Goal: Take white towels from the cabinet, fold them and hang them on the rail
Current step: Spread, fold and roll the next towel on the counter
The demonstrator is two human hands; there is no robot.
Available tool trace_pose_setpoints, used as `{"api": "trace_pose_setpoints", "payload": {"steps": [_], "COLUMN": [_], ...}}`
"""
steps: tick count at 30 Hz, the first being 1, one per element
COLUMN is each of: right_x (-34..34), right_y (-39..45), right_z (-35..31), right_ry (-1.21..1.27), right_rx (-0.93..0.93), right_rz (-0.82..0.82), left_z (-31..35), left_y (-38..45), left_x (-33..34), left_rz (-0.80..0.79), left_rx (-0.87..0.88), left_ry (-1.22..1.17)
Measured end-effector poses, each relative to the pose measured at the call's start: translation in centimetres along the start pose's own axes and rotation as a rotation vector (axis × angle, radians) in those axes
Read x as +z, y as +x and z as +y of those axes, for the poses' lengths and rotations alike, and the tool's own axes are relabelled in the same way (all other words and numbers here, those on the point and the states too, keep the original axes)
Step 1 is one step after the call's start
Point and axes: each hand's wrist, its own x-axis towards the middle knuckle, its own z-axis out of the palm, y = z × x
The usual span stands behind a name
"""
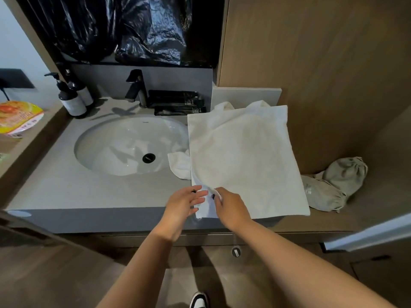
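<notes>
The white towel (246, 158) lies spread flat on the tabletop (66, 187) to the right of the sink (131, 145), its near edge hanging slightly over the front and a second crumpled towel (180, 164) poking out from under its left side. The right hand (231, 207) has its grip pinched on the near left corner of the towel, lifting a small flap. The left hand (184, 203) sits just beside it with fingers straight and relaxed, touching the same corner without clasping it.

The step looks like starting a fold. To do it well, each hand should probably take one near corner, then carry the near edge up to meet the far edge squarely. Smooth the layers flat before creasing, and keep the crumpled towel clear so it does not bunch underneath
</notes>
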Motion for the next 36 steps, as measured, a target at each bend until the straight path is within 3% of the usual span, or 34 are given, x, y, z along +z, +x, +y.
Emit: {"api": "trace_pose_setpoints", "payload": {"steps": [3, 5, 9, 12, 18, 21, 24, 27, 31, 36], "right_x": [-0.6, -0.9, 0.3, 1.3, 1.6, 1.4, 1.6, 0.1, -3.7, -8.6], "right_y": [0.3, 0.1, -1.1, -2.0, -1.8, -1.2, -0.7, -0.8, -1.4, -3.1], "right_z": [0.1, 0.0, 0.0, 1.0, 4.4, 5.5, 6.4, 7.4, 9.8, 13.1], "right_ry": [0.095, 0.145, 0.250, 0.104, -0.303, -0.444, -0.505, -0.445, -0.424, -0.452], "right_rx": [0.055, 0.069, -0.035, -0.101, -0.291, -0.326, -0.297, -0.286, -0.170, 0.013], "right_rz": [0.049, 0.073, -0.128, -0.253, -0.071, 0.006, 0.033, 0.093, 0.168, 0.215], "left_z": [-2.0, -3.5, -4.0, -3.7, -3.3, -2.7, -1.6, -1.2, 0.1, 2.0], "left_y": [1.0, 1.4, 1.9, 2.5, 2.8, 2.4, 1.7, 0.9, 0.4, -0.2], "left_x": [-0.4, -0.3, 0.6, 0.9, 1.2, 1.8, 2.3, 1.2, -1.2, -3.3], "left_rz": [0.230, 0.203, 0.079, 0.088, 0.091, 0.132, 0.169, 0.090, 0.004, -0.099], "left_rx": [-0.029, -0.050, -0.169, -0.190, -0.055, -0.008, -0.010, 0.110, 0.258, 0.350], "left_ry": [0.225, 0.299, 0.017, -0.030, 0.319, 0.233, 0.006, -0.065, 0.185, 0.327]}}
